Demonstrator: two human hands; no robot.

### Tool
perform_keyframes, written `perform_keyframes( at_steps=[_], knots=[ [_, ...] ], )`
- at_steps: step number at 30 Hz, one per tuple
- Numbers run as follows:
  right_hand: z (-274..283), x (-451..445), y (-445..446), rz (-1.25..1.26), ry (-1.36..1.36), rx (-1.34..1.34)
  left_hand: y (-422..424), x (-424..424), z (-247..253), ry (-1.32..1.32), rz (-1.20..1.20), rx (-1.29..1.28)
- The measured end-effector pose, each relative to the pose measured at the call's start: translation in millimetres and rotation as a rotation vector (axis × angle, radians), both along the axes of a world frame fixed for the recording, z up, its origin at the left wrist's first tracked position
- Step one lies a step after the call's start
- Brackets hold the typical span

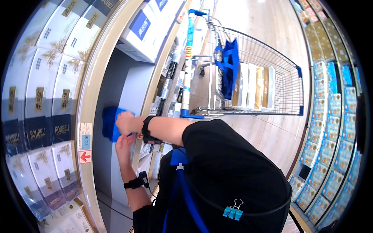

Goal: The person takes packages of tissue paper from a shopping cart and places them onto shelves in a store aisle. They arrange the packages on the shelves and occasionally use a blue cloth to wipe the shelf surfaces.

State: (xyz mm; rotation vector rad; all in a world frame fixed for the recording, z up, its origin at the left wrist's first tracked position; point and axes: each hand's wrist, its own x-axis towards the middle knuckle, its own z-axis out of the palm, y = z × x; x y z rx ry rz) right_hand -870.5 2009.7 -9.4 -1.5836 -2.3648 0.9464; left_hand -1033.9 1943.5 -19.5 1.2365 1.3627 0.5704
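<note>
A blue cloth [108, 123] lies against the bare grey shelf on my left, partly bunched and darker on its far side. My right hand [125, 123] is curled over the cloth's near part, with a black strap around that wrist. Just below it my left hand [124, 144] is raised palm-up, its fingertips close to the right hand and the cloth's lower edge. Whether the left fingers pinch the cloth is not clear. A black band with a small device [135, 182] sits on the left wrist.
White packs [62, 96] fill the shelf at the far left, beside a price tag [86, 139]. A white and blue pack [142, 29] stands above the grey shelf. A shopping cart [259, 32] holds a blue bag [230, 70] and several packs [253, 87]. Shelves of blue packs [317, 139] line the right.
</note>
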Motion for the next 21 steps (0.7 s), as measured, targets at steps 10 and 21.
perform_keyframes(
  at_steps=[10, 21],
  knots=[
    [9.0, 21.3, -92.3, -0.027, 0.409, 0.063, -58.6, -0.6, -12.0, -0.131, -0.081, 0.169],
    [8.9, 310.5, -252.5, -0.889, 0.224, 0.134, -62.7, 163.7, -18.0, -0.001, -0.452, 0.111]
  ],
)
